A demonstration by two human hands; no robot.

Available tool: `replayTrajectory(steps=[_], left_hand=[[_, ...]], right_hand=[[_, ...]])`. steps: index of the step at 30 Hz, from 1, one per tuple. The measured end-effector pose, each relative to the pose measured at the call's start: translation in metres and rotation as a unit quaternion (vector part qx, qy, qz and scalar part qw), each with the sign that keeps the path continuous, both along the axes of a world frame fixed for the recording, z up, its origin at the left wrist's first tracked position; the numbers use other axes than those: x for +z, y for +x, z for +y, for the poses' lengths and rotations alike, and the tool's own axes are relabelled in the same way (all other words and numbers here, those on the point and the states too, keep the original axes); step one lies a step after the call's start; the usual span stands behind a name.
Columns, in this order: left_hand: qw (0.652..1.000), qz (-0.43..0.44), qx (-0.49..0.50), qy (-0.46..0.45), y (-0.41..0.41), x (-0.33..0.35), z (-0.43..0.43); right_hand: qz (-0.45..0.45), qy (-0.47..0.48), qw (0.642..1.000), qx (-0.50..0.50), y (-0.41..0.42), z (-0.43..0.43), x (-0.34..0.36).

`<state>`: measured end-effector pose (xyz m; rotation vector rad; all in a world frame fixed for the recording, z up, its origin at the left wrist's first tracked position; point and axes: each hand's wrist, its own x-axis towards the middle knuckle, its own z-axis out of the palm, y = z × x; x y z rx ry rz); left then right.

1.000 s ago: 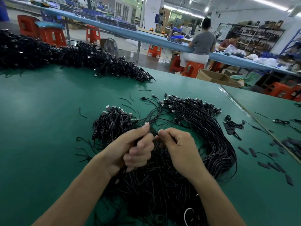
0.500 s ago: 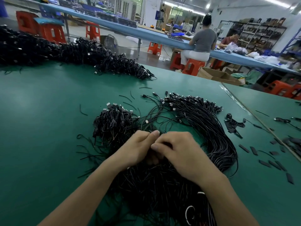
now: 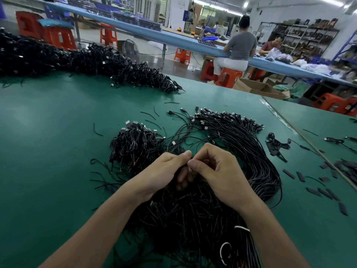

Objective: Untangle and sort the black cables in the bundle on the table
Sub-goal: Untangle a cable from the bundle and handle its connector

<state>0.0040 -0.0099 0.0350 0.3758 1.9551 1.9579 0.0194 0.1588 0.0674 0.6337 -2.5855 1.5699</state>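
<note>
Picking at the tangle was the step in hand, I'd say: the left hand (image 3: 164, 171) and right hand (image 3: 218, 175) sat thumb to thumb over the middle of the bundle (image 3: 193, 215) on the table (image 3: 48, 142), fingers curled in, pinching a few strands. Next move probably needed one cable teased free and laid with the combed-out fan (image 3: 241, 144) just right of the bundle. Which strand they'd got, no idea: fingers hid it, and the bundle's near end was cut off.

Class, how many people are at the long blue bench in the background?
2. One person in a grey top sits on an orange stool, back to camera; another person in a red top is just right of them. More may be hidden.
</note>
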Motion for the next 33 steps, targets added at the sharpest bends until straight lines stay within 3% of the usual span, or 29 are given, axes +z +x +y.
replayTrajectory(steps=[2, 4, 8, 10, 12, 16, 18, 20, 22, 25, 33], left_hand=[[0.997, 0.047, 0.063, -0.023, -0.002, -0.001, 0.003], [0.996, 0.008, 0.08, 0.04, -0.002, -0.001, 0.006], [0.973, -0.154, -0.042, 0.17, 0.002, 0.001, 0.005], [0.971, -0.157, -0.104, 0.15, 0.002, 0.0, 0.003], [0.977, -0.144, -0.1, 0.125, -0.001, -0.002, 0.003], [0.993, -0.104, 0.018, 0.047, -0.007, -0.011, 0.005], [0.991, -0.084, 0.094, 0.052, -0.011, -0.014, 0.005], [0.981, -0.073, 0.163, 0.078, -0.015, -0.015, 0.001], [0.971, -0.062, 0.201, 0.11, -0.017, -0.014, -0.003], [0.965, -0.027, 0.223, 0.136, -0.018, -0.013, -0.006], [0.952, 0.038, 0.276, 0.129, -0.016, -0.004, -0.014]], right_hand=[[0.043, 0.032, 0.998, -0.028, 0.0, -0.004, 0.0], [0.067, 0.033, 0.997, -0.027, 0.002, -0.009, 0.002], [0.126, 0.041, 0.991, -0.025, 0.002, -0.019, 0.005], [0.162, 0.063, 0.984, -0.035, 0.001, -0.022, 0.006], [0.169, 0.062, 0.983, -0.047, -0.001, -0.022, 0.006], [0.102, 0.06, 0.989, -0.083, -0.006, -0.02, 0.002], [0.085, 0.13, 0.98, -0.127, -0.008, -0.014, -0.004], [0.008, 0.197, 0.97, -0.139, -0.006, -0.009, -0.011], [-0.064, 0.308, 0.942, -0.117, -0.001, -0.01, -0.021], [-0.089, 0.43, 0.892, -0.108, 0.006, -0.018, -0.034], [-0.112, 0.376, 0.908, -0.143, 0.003, -0.025, -0.046]])
